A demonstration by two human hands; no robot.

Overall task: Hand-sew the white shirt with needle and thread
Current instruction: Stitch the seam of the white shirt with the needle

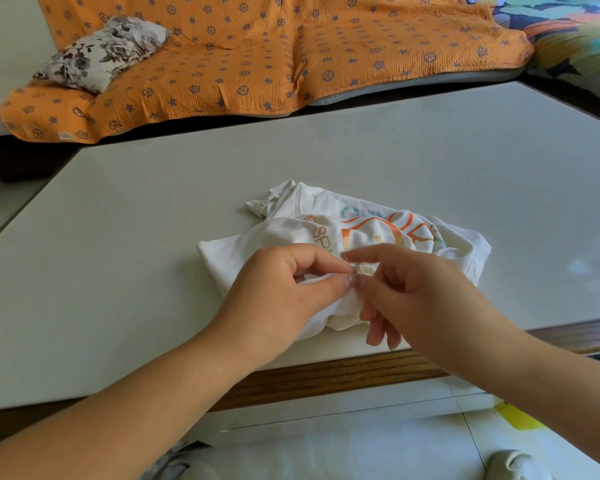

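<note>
A crumpled white shirt (326,223) with an orange printed logo lies near the front edge of the pale table (153,237). My left hand (281,292) pinches a fold of the shirt between thumb and forefinger. My right hand (413,289) meets it from the right, its forefinger and thumb tips closed together at the same fold. The needle and thread are too small to make out between the fingertips. The remaining fingers of my right hand hang down over the table's edge.
The table has a wooden front rim (343,372). Behind it lies an orange patterned mattress cover (257,57) with a floral pillow (101,53). Pale tiled floor (361,427) shows below the table edge.
</note>
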